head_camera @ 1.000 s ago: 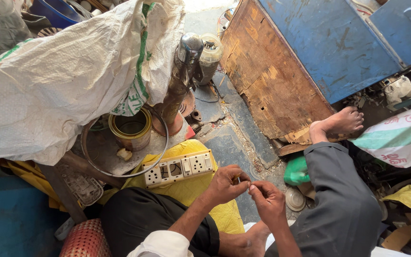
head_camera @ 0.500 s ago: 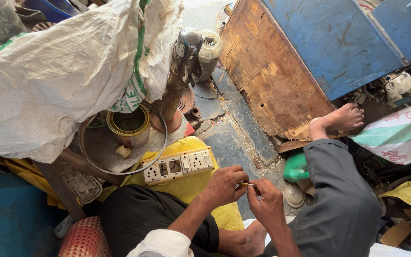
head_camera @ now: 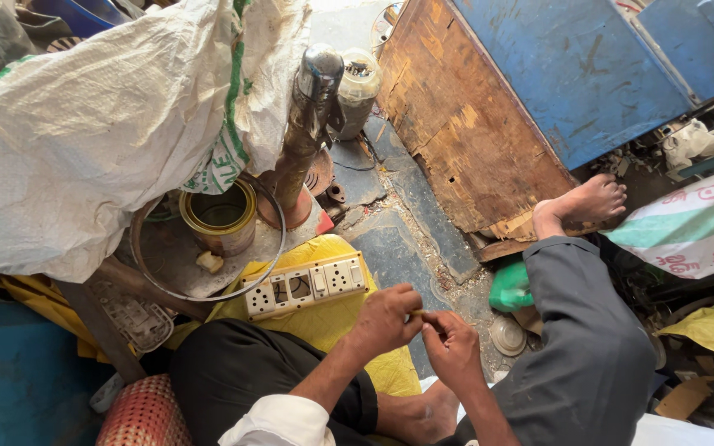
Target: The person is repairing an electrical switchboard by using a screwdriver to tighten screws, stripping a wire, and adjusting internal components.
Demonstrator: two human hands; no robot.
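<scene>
We cannot make out the small thing pinched between the left hand point(head_camera: 386, 318) and the right hand point(head_camera: 454, 351): the fingers point(head_camera: 413, 312) cover nearly all of it. Beside the hands, the green object point(head_camera: 510, 287) sits half hidden behind the grey trouser leg point(head_camera: 584, 347). The white woven sack point(head_camera: 101, 124) runs off the picture's left edge, covering whatever lies beneath.

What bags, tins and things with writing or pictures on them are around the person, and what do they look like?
White woven sack: upper left, bulging, with a green stripe and green print.
Open tin can: under the sack, round, gold-rimmed.
Printed sack: far right, white and green with red marks.
Green plastic bag: on the floor by the knee, crumpled.
Clear jar: top centre, dusty.
No screens or signs.
</scene>
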